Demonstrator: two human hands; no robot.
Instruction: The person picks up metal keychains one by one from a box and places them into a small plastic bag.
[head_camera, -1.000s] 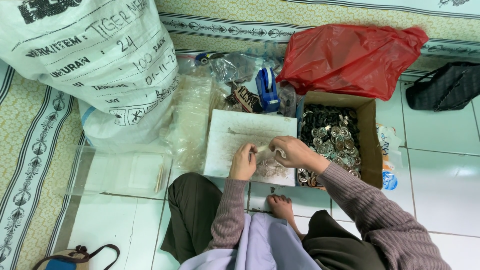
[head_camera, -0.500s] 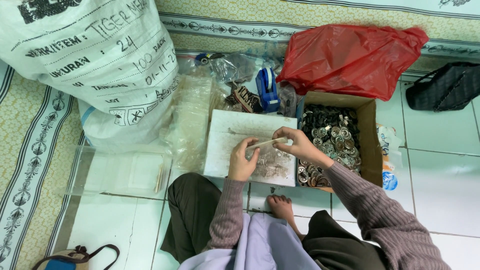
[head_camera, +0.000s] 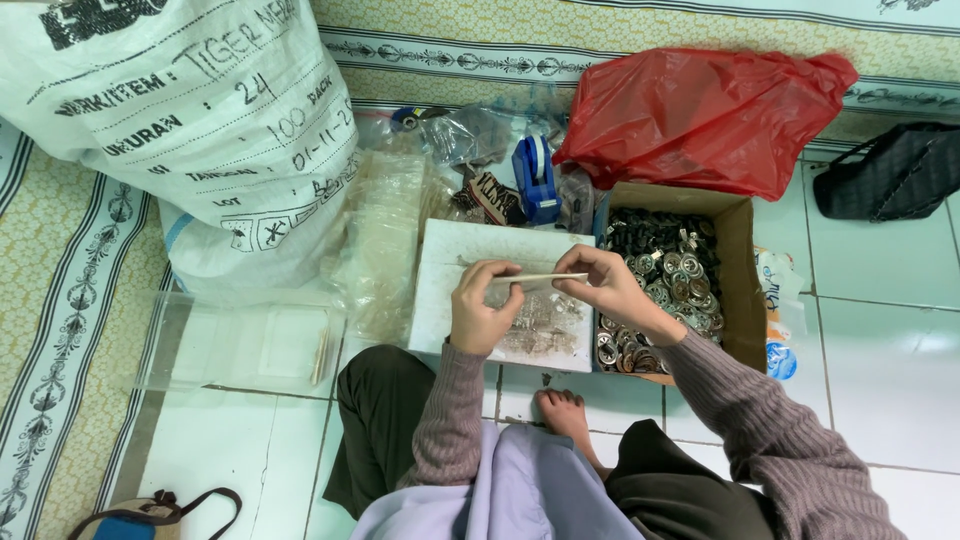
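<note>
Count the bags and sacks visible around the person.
3: a large white woven sack at upper left, a red plastic bag behind the cardboard box, a black handbag at far right. Others may be hidden.

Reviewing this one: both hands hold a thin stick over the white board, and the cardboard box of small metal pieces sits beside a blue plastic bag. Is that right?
Not quite. The plastic bag behind the cardboard box is red, not blue, as the head view shows. The rest stands: the left hand and right hand hold a thin stick over the white board, and the box holds small metal pieces.
</note>
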